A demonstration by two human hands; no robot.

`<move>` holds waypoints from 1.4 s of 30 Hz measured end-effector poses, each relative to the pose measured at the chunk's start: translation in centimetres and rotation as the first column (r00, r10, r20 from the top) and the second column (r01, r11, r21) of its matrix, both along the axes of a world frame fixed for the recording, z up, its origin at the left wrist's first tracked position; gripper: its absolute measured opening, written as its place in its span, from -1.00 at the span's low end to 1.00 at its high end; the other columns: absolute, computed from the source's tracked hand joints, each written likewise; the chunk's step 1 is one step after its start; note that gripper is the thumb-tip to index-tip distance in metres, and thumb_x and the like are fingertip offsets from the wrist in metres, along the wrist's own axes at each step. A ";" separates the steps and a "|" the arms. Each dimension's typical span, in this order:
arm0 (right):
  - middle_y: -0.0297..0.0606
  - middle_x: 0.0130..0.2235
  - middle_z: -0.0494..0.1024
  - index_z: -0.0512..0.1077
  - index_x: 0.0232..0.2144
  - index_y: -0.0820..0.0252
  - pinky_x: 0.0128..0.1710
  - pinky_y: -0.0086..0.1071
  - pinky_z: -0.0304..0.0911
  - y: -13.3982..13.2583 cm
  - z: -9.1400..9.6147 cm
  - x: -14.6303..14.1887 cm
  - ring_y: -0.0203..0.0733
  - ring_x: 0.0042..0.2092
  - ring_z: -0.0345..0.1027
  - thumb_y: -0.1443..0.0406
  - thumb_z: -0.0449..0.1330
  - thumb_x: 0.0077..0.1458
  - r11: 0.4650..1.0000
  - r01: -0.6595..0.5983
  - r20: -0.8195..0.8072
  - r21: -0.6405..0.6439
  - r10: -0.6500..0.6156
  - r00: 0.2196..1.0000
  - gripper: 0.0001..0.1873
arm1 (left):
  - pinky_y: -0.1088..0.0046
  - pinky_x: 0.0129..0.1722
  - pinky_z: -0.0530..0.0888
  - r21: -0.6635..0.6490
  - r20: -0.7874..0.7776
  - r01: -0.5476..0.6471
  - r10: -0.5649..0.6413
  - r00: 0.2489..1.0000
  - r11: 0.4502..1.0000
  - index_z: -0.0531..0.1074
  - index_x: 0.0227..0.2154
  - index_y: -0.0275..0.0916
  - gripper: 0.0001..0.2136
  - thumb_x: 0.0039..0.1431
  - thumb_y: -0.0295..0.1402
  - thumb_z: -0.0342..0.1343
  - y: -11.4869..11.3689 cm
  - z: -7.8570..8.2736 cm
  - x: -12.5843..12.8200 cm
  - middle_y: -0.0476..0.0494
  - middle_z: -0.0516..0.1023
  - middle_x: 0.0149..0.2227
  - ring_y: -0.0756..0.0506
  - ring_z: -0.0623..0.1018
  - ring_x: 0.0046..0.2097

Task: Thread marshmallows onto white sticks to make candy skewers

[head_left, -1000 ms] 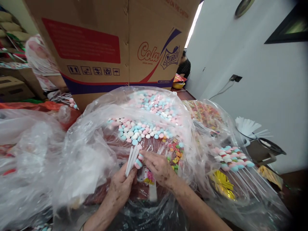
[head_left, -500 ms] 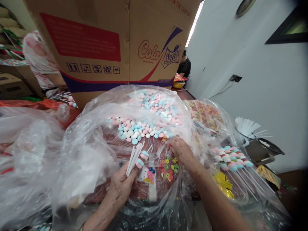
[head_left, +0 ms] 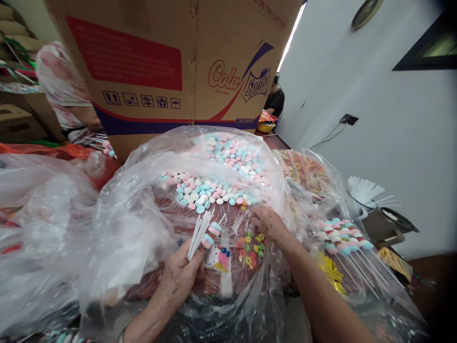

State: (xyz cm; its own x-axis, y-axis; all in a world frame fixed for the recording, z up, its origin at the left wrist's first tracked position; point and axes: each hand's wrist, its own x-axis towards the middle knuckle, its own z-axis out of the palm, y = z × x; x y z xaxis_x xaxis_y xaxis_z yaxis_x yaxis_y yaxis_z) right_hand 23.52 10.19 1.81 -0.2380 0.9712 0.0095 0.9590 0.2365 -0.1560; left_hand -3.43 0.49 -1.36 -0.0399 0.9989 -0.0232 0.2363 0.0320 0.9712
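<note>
The right hand [head_left: 270, 223] curls beside the ring candies [head_left: 251, 250], and I cannot tell whether its unclear fingertips [head_left: 255, 221] pinch anything. Near centre, the left hand [head_left: 183, 269] grips white sticks [head_left: 198, 233] and a marshmallow stack [head_left: 211, 235], lower ends hidden. Cloudy plastic [head_left: 153, 159] partly veils loose marshmallows [head_left: 210, 193] beyond, and a carton [head_left: 143, 109] partly hides a person [head_left: 62, 81] at far left.

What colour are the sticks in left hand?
The sticks are white, best seen in the head view.
</note>
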 end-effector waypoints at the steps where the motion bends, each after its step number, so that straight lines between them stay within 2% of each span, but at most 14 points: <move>1: -0.15 -0.22 0.51 0.45 -0.31 0.18 -0.14 -0.37 0.18 0.0 0.1 0.2 -0.13 -0.15 0.34 0.41 0.04 0.13 0.999 0.018 -0.034 0.027 -0.017 0.999 -0.82 | 0.50 -0.54 0.28 -0.002 0.003 0.008 -0.008 1.000 1.000 0.38 -0.63 -0.18 -0.72 0.12 -0.17 0.08 0.0 0.1 0.0 0.09 0.35 -0.66 -0.03 0.33 -0.57; 5: -0.18 -0.24 0.51 0.46 -0.32 0.17 -0.15 -0.38 0.17 -0.2 0.7 0.9 -0.16 -0.17 0.34 0.39 0.02 0.13 0.994 0.055 -0.193 0.099 -0.035 0.981 -0.79 | 0.51 -0.54 0.27 -0.016 0.018 0.039 -0.039 0.999 0.999 0.33 -0.68 -0.17 -0.70 0.12 -0.20 0.06 0.0 0.5 0.1 0.10 0.34 -0.66 -0.02 0.32 -0.58; 10: -0.28 -0.35 0.53 0.49 -0.36 0.17 -0.25 -0.42 0.17 -0.4 1.4 0.2 -0.20 -0.28 0.36 0.37 0.04 0.08 0.998 0.020 -0.363 -0.057 -0.039 0.931 -0.79 | 0.51 -0.54 0.26 -0.016 0.011 0.056 -0.055 0.998 0.998 0.34 -0.67 -0.18 -0.69 0.14 -0.19 0.06 0.2 0.1 0.0 0.09 0.35 -0.65 -0.01 0.32 -0.57; 12: -0.29 -0.36 0.53 0.51 -0.38 0.17 -0.27 -0.42 0.16 -0.1 1.4 -0.5 -0.21 -0.29 0.35 0.37 0.04 0.08 0.996 0.003 -0.352 -0.091 -0.035 0.935 -0.78 | 0.51 -0.53 0.25 -0.018 0.001 0.060 -0.060 0.998 0.998 0.33 -0.67 -0.18 -0.68 0.14 -0.20 0.06 0.2 0.0 -0.1 0.10 0.34 -0.64 -0.01 0.31 -0.56; 18: -0.26 -0.39 0.53 0.49 -0.47 0.20 -0.28 -0.42 0.09 1.2 0.6 -1.7 -0.21 -0.28 0.33 0.39 0.08 0.06 0.998 0.030 -0.188 -0.052 -0.040 0.981 -0.81 | 0.51 -0.53 0.25 -0.039 0.020 0.063 -0.063 0.998 0.997 0.33 -0.67 -0.18 -0.70 0.13 -0.21 0.05 0.0 0.6 0.0 0.11 0.32 -0.65 0.00 0.30 -0.57; 25: -0.29 -0.48 0.46 0.44 -0.54 0.20 -0.39 -0.43 0.03 1.4 -0.5 -1.5 -0.25 -0.38 0.25 0.36 0.10 0.04 0.996 0.062 -0.164 -0.059 -0.071 0.984 -0.83 | 0.50 -0.54 0.24 -0.058 0.035 0.062 -0.060 0.998 0.996 0.32 -0.68 -0.17 -0.69 0.11 -0.17 0.05 0.0 0.9 0.0 0.10 0.32 -0.65 -0.01 0.31 -0.56; 29: -0.22 -0.37 0.48 0.42 -0.46 0.21 -0.33 -0.41 0.06 1.0 -1.1 -1.8 -0.19 -0.30 0.27 0.38 0.10 0.00 0.995 0.091 -0.157 -0.027 -0.094 0.983 -0.90 | 0.49 -0.54 0.23 -0.066 0.017 0.066 -0.065 0.998 0.996 0.37 -0.62 -0.17 -0.72 0.12 -0.16 0.05 0.0 0.7 -0.1 0.09 0.34 -0.64 -0.03 0.31 -0.55; 33: -0.24 -0.35 0.46 0.37 -0.46 0.18 -0.22 -0.35 0.13 -0.2 -1.5 -2.2 -0.15 -0.23 0.28 0.42 0.07 -0.06 0.997 0.022 -0.261 0.073 -0.003 0.965 -0.90 | 0.49 -0.54 0.22 -0.064 0.013 0.062 -0.061 0.998 0.996 0.42 -0.53 -0.19 -0.76 0.14 -0.16 0.05 0.0 0.0 -0.1 0.10 0.36 -0.63 -0.03 0.29 -0.55; 35: -0.26 -0.37 0.46 0.38 -0.45 0.16 -0.21 -0.32 0.17 -0.7 -1.6 -2.4 -0.15 -0.25 0.29 0.38 0.08 -0.05 0.995 0.046 -0.411 0.092 -0.004 0.912 -0.92 | 0.49 -0.53 0.22 -0.062 0.001 0.065 -0.065 0.998 0.996 0.42 -0.52 -0.19 -0.76 0.15 -0.17 0.05 0.0 -0.3 -0.2 0.10 0.35 -0.63 -0.03 0.29 -0.55; 36: -0.27 -0.38 0.46 0.40 -0.42 0.16 -0.23 -0.32 0.20 -0.9 -1.6 -2.4 -0.16 -0.27 0.31 0.35 0.10 -0.04 0.994 0.081 -0.520 0.077 -0.029 0.854 -0.91 | 0.49 -0.52 0.22 -0.058 -0.009 0.070 -0.070 0.997 0.996 0.42 -0.51 -0.19 -0.76 0.16 -0.17 0.05 0.0 -0.4 -0.2 0.10 0.34 -0.63 -0.03 0.29 -0.55; 37: -0.29 -0.37 0.48 0.43 -0.36 0.15 -0.26 -0.32 0.23 -1.1 -1.6 -2.5 -0.17 -0.29 0.32 0.31 0.13 -0.04 0.993 0.114 -0.640 0.043 -0.061 0.766 -0.86 | 0.49 -0.51 0.23 -0.053 -0.020 0.079 -0.080 0.997 0.995 0.43 -0.50 -0.19 -0.76 0.17 -0.17 0.04 0.0 -0.4 -0.1 0.10 0.34 -0.63 -0.03 0.29 -0.54; 39: -0.30 -0.34 0.51 0.47 -0.24 0.15 -0.31 -0.32 0.28 -1.4 -1.4 -2.8 -0.19 -0.33 0.36 0.23 0.22 -0.08 0.989 0.125 -0.840 -0.079 -0.134 0.526 -0.71 | 0.49 -0.49 0.24 -0.042 -0.044 0.103 -0.105 0.994 0.994 0.44 -0.47 -0.19 -0.76 0.19 -0.18 0.04 0.0 -0.4 -0.1 0.10 0.33 -0.61 -0.04 0.31 -0.52; 41: -0.32 -0.35 0.54 0.51 -0.23 0.15 -0.34 -0.33 0.30 -1.8 -1.1 -3.2 -0.22 -0.36 0.37 0.18 0.32 -0.15 0.977 0.074 -0.932 -0.198 -0.211 0.294 -0.64 | 0.49 -0.47 0.24 -0.033 -0.054 0.138 -0.140 0.989 0.990 0.47 -0.41 -0.20 -0.76 0.21 -0.18 0.02 -0.1 -0.3 0.0 0.10 0.33 -0.60 -0.05 0.31 -0.50; 42: -0.33 -0.36 0.55 0.53 -0.26 0.15 -0.35 -0.35 0.30 -2.0 -0.9 -3.5 -0.24 -0.37 0.37 0.17 0.37 -0.18 0.971 0.041 -0.949 -0.235 -0.238 0.208 -0.64 | 0.49 -0.46 0.25 -0.031 -0.054 0.158 -0.159 0.986 0.987 0.48 -0.37 -0.20 -0.76 0.22 -0.18 0.01 -0.2 -0.1 0.0 0.09 0.33 -0.58 -0.05 0.32 -0.48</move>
State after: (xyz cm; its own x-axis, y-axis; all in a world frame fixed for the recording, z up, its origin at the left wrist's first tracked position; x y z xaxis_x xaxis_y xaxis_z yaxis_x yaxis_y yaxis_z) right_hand 20.00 8.22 0.88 -0.0005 1.0000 0.0000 0.0565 0.0000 -0.9984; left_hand -3.45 0.30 -1.48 0.1168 0.9918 -0.0519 0.2949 0.0153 0.9554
